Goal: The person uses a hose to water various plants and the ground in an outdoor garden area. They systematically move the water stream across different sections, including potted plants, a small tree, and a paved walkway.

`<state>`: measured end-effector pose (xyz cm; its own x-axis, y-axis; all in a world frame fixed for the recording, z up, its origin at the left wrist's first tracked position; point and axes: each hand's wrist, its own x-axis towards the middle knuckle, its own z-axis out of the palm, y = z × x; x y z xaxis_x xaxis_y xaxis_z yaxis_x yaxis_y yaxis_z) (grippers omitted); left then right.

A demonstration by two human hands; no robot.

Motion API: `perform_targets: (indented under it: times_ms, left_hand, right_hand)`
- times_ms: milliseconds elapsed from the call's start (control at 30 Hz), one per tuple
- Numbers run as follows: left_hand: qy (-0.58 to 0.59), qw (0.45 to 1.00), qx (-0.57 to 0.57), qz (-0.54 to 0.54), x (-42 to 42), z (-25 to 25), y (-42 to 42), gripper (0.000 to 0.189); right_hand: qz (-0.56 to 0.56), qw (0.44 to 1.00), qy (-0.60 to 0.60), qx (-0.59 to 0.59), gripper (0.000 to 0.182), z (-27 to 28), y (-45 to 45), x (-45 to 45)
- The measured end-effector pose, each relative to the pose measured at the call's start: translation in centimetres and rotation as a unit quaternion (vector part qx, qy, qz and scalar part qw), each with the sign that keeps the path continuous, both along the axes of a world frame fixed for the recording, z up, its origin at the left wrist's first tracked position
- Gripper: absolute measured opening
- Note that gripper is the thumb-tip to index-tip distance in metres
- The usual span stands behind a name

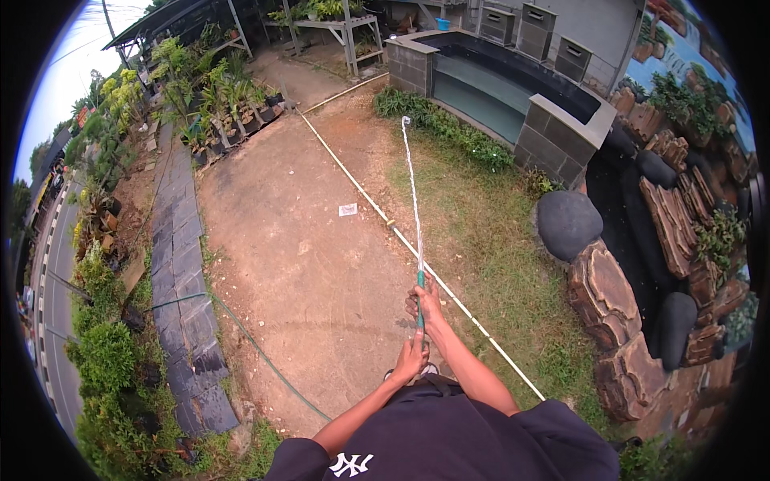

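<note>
A green garden hose (421, 318) runs upright in the view between my two hands. My right hand (425, 300) grips it near its open end. My left hand (411, 356) holds it lower down, just in front of my body. From the hose's end a stream of water (412, 186) shoots forward, its far tip level with the low green plants (445, 129) beside the pond. More green hose lies on the dirt at the lower left and crosses the slate path. Where it joins the part in my hands is hidden.
A pale pipe (361, 189) with a joint crosses the ground diagonally. A small paper piece (348, 209) lies on the dirt. On the right stand a tiled pond (544, 135), a dark boulder (568, 225) and brown rocks (604, 294). Potted plants (231, 123) and a slate path (180, 270) line the left.
</note>
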<state>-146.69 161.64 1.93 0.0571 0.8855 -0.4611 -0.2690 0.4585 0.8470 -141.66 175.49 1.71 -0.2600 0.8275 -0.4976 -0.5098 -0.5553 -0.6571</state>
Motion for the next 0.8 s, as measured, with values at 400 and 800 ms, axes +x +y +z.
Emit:
perform_targets:
  times_ms: [400,800]
  left_hand:
    - [0.017,0.999,-0.036,-0.017,0.2,-0.3,0.0,0.063]
    - [-0.047,0.986,-0.105,-0.121,-0.6,0.3,0.7,0.060]
  right_hand:
    - [-0.043,0.999,0.006,-0.028,0.061,-1.1,-0.2,1.0]
    - [-0.214,0.972,-0.055,-0.080,0.054,-6.5,-0.9,3.1]
